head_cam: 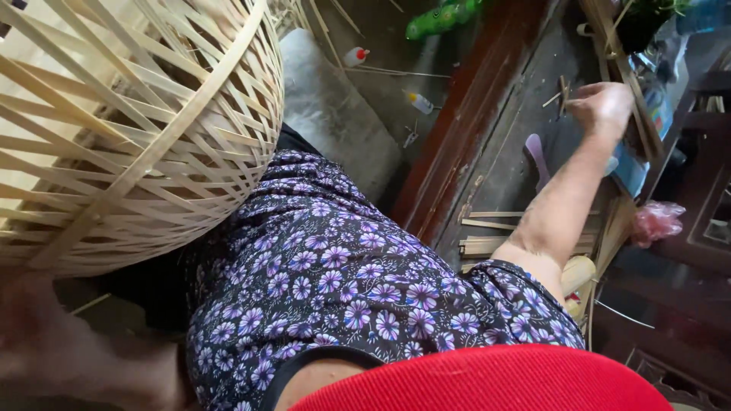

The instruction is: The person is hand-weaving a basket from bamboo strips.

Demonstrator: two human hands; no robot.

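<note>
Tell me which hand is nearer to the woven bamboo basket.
Left. The left hand sits blurred right under the bamboo basket, at its lower rim. The right hand is stretched far off to the other side, over bamboo strips on the floor.

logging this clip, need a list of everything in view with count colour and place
woven basket: one, pale bamboo, upper left over the lap
bamboo strips: several, tan, on the floor at right
small bottles: two, white with red and yellow caps, on the floor at top
green bottle: one, top centre
pink bag: one, far right
right hand: closed on thin bamboo sticks, upper right
left hand: blurred, under the basket, grip unclear
</note>
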